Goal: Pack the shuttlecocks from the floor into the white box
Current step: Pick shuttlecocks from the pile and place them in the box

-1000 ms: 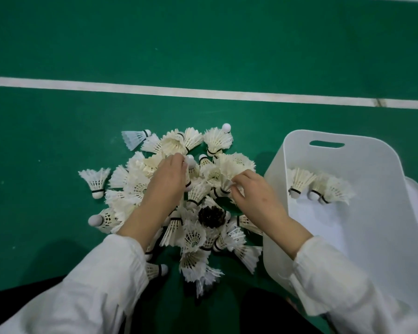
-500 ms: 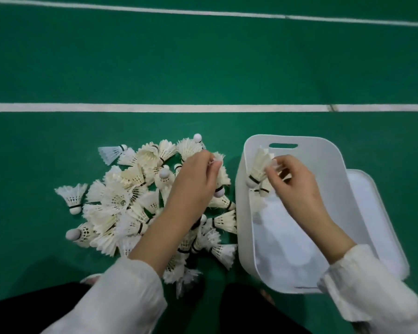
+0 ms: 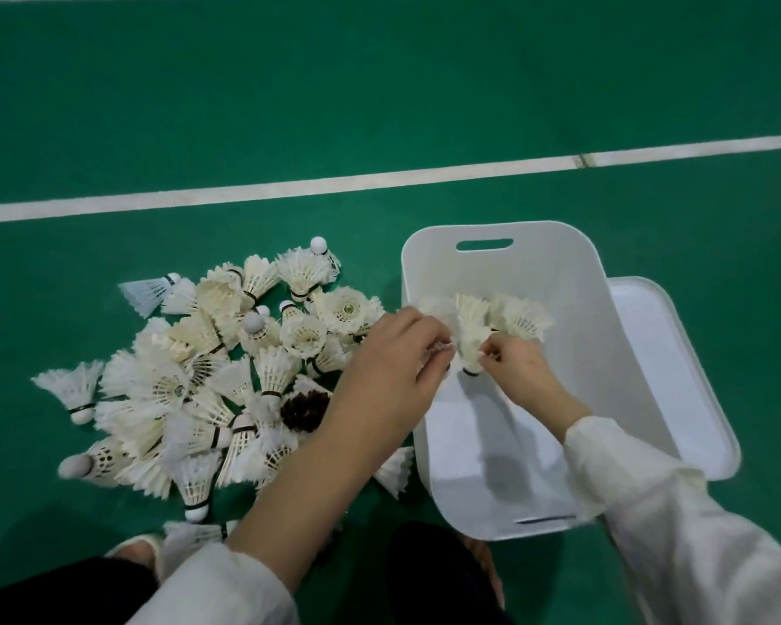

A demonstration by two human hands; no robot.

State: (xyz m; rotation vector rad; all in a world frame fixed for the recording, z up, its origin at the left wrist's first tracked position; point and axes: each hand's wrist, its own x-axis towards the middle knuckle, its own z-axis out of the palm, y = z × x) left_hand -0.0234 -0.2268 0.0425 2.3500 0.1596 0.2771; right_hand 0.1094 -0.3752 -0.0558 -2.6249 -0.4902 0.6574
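Observation:
A heap of white feather shuttlecocks (image 3: pixel 226 376) lies on the green floor to the left of the white box (image 3: pixel 605 309). Inside the box, near its far wall, my right hand (image 3: pixel 515 367) pinches one shuttlecock (image 3: pixel 472 336), cork end down. A few more shuttlecocks (image 3: pixel 526 322) lie next to it in the box. My left hand (image 3: pixel 397 358) hovers at the box's left rim with curled fingers holding a blurred white shuttlecock (image 3: pixel 436 311).
The box's white lid (image 3: pixel 681 363) lies under its right side. One dark shuttlecock (image 3: pixel 305 410) sits within the heap. A white court line (image 3: pixel 289 187) crosses the floor beyond. My dark-trousered knees (image 3: pixel 429 575) are at the bottom edge.
Both hands left the heap and moved right to the box. My right hand carried its shuttlecock deeper inside; my left hand brought one up to the left rim.

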